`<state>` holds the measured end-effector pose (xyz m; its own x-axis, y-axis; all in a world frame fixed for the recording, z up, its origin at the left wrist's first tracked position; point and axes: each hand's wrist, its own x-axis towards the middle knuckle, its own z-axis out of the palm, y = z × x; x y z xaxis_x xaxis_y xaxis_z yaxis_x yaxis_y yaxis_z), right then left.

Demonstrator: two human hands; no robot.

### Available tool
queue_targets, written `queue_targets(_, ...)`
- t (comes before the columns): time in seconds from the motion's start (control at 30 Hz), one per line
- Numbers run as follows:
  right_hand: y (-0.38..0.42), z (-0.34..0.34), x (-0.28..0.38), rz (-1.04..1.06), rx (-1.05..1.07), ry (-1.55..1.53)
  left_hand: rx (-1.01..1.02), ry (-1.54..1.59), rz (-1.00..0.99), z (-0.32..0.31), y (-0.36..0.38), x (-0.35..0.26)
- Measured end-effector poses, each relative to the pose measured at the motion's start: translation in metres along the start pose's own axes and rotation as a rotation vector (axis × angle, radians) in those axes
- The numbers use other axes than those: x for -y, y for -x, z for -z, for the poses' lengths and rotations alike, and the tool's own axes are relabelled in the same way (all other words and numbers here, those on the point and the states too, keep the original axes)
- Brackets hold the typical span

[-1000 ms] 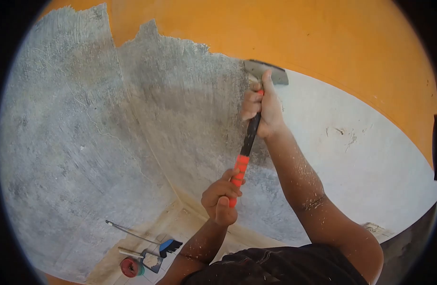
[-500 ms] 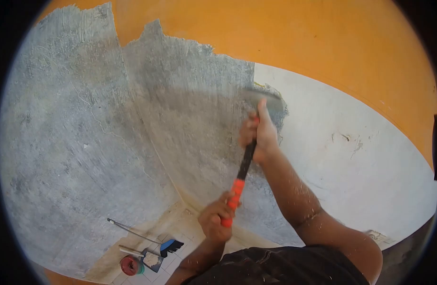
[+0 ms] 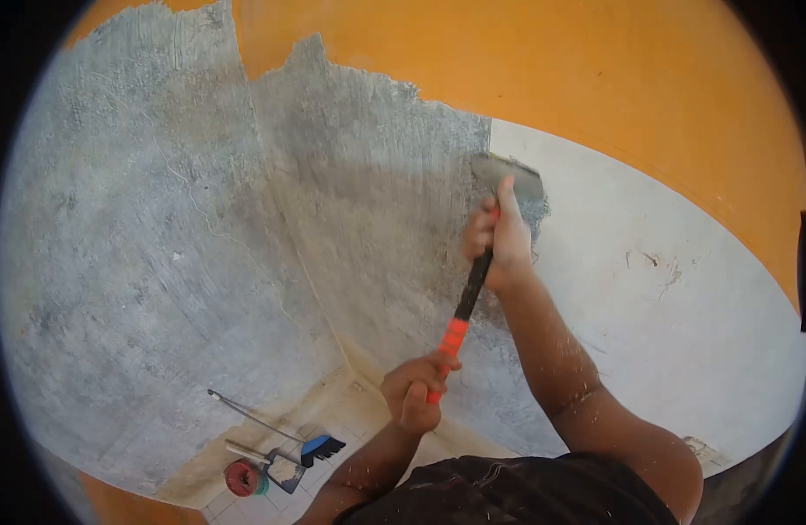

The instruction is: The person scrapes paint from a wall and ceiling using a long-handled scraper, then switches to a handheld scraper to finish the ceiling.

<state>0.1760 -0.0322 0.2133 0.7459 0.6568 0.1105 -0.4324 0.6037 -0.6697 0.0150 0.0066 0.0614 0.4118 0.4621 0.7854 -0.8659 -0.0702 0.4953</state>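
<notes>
Both my hands grip a long-handled scraper (image 3: pixel 475 278) with a wide grey blade and a black and orange-red handle. My right hand (image 3: pixel 501 234) wraps the upper handle just below the blade, its thumb stretched up toward the metal. Around the orange-red lower end, my left hand (image 3: pixel 415 389) is closed. The blade (image 3: pixel 517 178) lies against the wall where bare grey plaster (image 3: pixel 359 166) meets white paint (image 3: pixel 630 324). Fine pale flecks dot my forearms.
Orange paint (image 3: pixel 543 61) covers the upper wall. A corner runs down between two scraped grey walls. On the tiled floor are a blue and black broom (image 3: pixel 320 450), a dustpan (image 3: pixel 286 472) holding pale debris, and a round red and green container (image 3: pixel 244 478).
The scraper blade has shifted slightly up the wall, covering a pale sliver at the paint edge. Both hands keep their hold. The whole view has swung slightly left.
</notes>
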Motion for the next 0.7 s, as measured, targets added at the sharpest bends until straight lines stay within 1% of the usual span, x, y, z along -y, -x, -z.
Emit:
queue_targets(0.03, -0.011, -0.005, 0.006, 0.016, 0.065, -0.041, -0.008, -0.024, -0.025, 0.001, -0.008, 0.003)
queue_targets(0.07, -0.016, -0.012, 0.01, 0.015, 0.057, -0.046, -0.006, -0.025, -0.016, 0.0, -0.018, 0.001)
queue_targets(0.13, -0.023, -0.029, 0.018, 0.039, 0.121, -0.061, -0.08, 0.044, -0.045, -0.007, -0.036, -0.007)
queue_targets(0.17, -0.018, -0.031, 0.018, 0.026, 0.059, -0.058, -0.069, 0.071, -0.054, -0.013, -0.037, -0.016)
queue_targets(0.2, -0.01, -0.024, 0.013, 0.035, 0.058, -0.056, -0.063, 0.078, -0.055, -0.012, -0.028, -0.013)
queue_targets(0.27, 0.003, -0.009, 0.002, -0.049, -0.064, -0.031, 0.009, 0.1, -0.056, -0.011, -0.003, -0.012)
queue_targets(0.37, -0.006, -0.008, 0.002, -0.01, -0.02, -0.009, 0.012, 0.048, 0.003, -0.003, -0.002, -0.006)
queue_targets(0.43, -0.01, -0.018, 0.005, 0.005, 0.014, 0.005, 0.002, 0.025, 0.041, -0.004, -0.012, -0.012)
queue_targets(0.47, -0.012, -0.02, 0.007, 0.001, 0.013, 0.002, -0.017, 0.041, -0.023, -0.011, -0.024, -0.023)
queue_targets(0.5, -0.013, -0.022, 0.009, -0.013, 0.069, -0.07, -0.034, 0.059, -0.09, -0.015, -0.029, -0.03)
queue_targets(0.53, -0.014, -0.023, 0.01, -0.027, 0.127, -0.139, -0.036, 0.058, -0.093, -0.014, -0.028, -0.029)
queue_targets(0.57, -0.011, -0.02, 0.009, -0.031, 0.127, -0.136, -0.011, 0.034, -0.079, -0.012, -0.024, -0.026)
queue_targets(0.63, -0.002, -0.007, 0.0, -0.015, 0.044, -0.089, 0.015, 0.002, -0.066, -0.007, -0.007, -0.02)
queue_targets(0.7, 0.005, 0.007, -0.002, -0.014, 0.06, -0.063, -0.011, 0.069, -0.052, -0.006, 0.006, -0.011)
